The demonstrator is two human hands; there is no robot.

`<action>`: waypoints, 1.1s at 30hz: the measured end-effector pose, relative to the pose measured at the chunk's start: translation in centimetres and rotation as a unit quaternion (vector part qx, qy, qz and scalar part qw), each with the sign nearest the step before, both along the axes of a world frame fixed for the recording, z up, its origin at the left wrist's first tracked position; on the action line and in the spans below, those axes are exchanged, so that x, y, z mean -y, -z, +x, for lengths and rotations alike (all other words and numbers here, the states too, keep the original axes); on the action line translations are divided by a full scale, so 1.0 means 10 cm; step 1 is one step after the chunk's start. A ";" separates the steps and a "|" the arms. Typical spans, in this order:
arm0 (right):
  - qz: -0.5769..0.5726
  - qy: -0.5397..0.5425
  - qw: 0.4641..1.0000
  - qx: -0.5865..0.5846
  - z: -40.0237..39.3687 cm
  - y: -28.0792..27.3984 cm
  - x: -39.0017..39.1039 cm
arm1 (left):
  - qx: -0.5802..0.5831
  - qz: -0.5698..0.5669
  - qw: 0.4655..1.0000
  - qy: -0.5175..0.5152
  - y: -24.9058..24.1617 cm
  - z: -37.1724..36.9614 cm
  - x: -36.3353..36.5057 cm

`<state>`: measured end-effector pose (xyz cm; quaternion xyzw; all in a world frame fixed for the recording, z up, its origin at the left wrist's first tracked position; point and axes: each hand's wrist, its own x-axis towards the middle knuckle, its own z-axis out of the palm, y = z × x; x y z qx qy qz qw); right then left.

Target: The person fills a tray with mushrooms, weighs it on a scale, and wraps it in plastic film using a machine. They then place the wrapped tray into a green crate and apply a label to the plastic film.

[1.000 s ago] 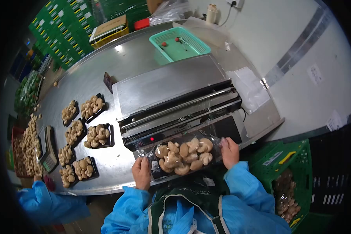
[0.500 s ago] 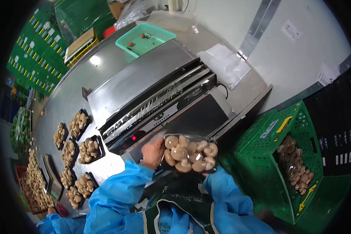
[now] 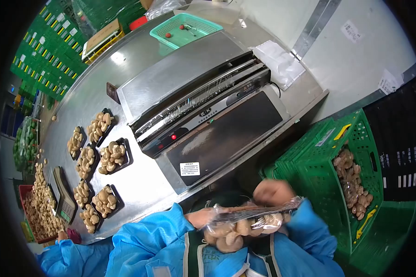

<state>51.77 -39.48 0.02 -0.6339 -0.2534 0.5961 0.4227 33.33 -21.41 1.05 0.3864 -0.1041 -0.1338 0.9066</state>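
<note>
A film-wrapped black tray of mushrooms is tilted on edge close to my body, its mushrooms turned toward me. My left hand grips the tray's left end, closed on it, with clear film around the fingers. My right hand is raised at the tray's right upper edge; it is smeared by motion, and whether it grips film there cannot be made out. Ahead of both hands stands the film-wrapping machine with a dark flat plate and a lit red button.
Several black trays of mushrooms stand left on the steel table, near a scale and loose mushrooms. A green crate at right holds wrapped mushrooms. A teal basket sits behind the machine. Another person's hand shows lower left.
The mushroom tray has come down toward my body and tipped from facing up to standing on edge. My right hand has risen from beneath it. The view has shifted slightly.
</note>
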 end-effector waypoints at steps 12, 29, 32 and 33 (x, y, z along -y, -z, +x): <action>0.093 -0.133 0.984 0.071 -0.34 -0.75 0.25 | -0.141 -0.103 0.983 -0.048 0.09 -0.43 0.05; 0.310 0.535 0.780 0.095 1.06 -1.12 1.83 | 0.016 0.065 0.985 -0.161 -1.11 2.80 1.46; 0.273 0.604 0.748 0.030 1.58 -0.70 2.53 | 0.050 0.109 0.978 -0.173 -1.07 2.92 1.36; 0.236 0.622 0.746 -0.023 1.67 -0.47 2.68 | 0.041 0.124 0.977 -0.171 -0.94 2.92 1.29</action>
